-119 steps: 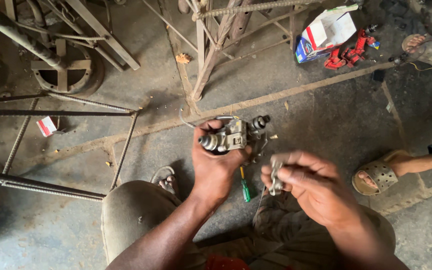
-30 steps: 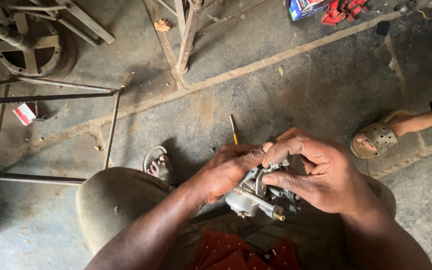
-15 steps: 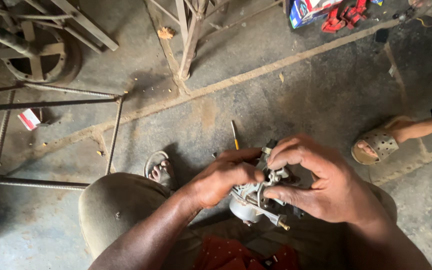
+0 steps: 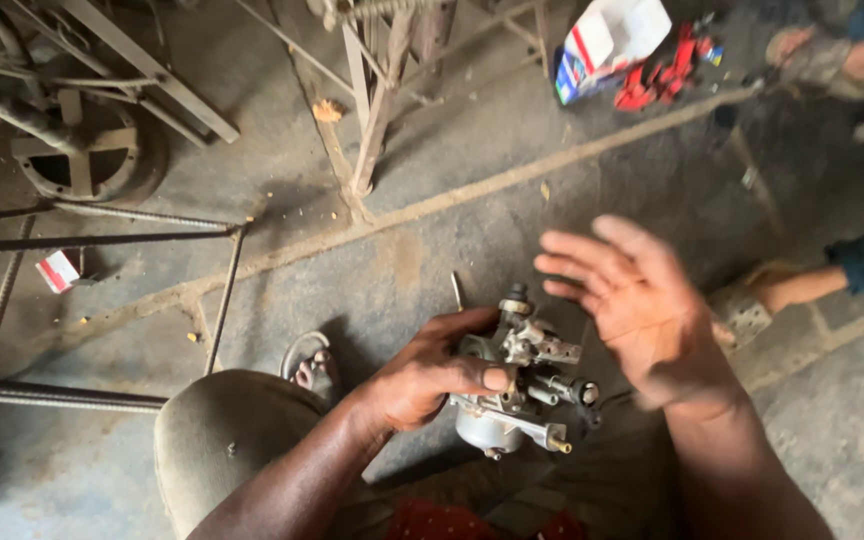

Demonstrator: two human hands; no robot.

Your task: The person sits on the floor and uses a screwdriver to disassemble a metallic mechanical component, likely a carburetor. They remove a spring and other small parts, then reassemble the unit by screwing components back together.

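Now we hold the small metal carburettor (image 4: 517, 385) in our left hand (image 4: 422, 380), low in front of us, between our knees and above the concrete floor (image 4: 432, 240). The fingers of this hand are closed around the left side of the body, and the thumb lies across its front, so the part is gripped firmly. The round bowl of the carburettor points down, and the brass fitting and the short tubes point to the right, away from the palm.

Our right hand (image 4: 642, 310) is free. It is raised just beside the part, on the right of it, with the palm open and the fingers spread wide. It holds nothing and it does not touch the part. This hand looks a little blurred, so we cannot tell its exact pose.

To do this step well, we think the left hand should keep its grip on the solid body and not on the thin levers and linkages on the top, because these could bend. We would also keep the part level, so that no small screw or spring falls on the dirty floor, where it is hard to find. A thin tool (image 4: 457, 292) lies on the floor just behind the part, near our sandalled foot (image 4: 312, 368). Another person's foot in a sandal (image 4: 752, 305) rests on the right, well apart from our hands.
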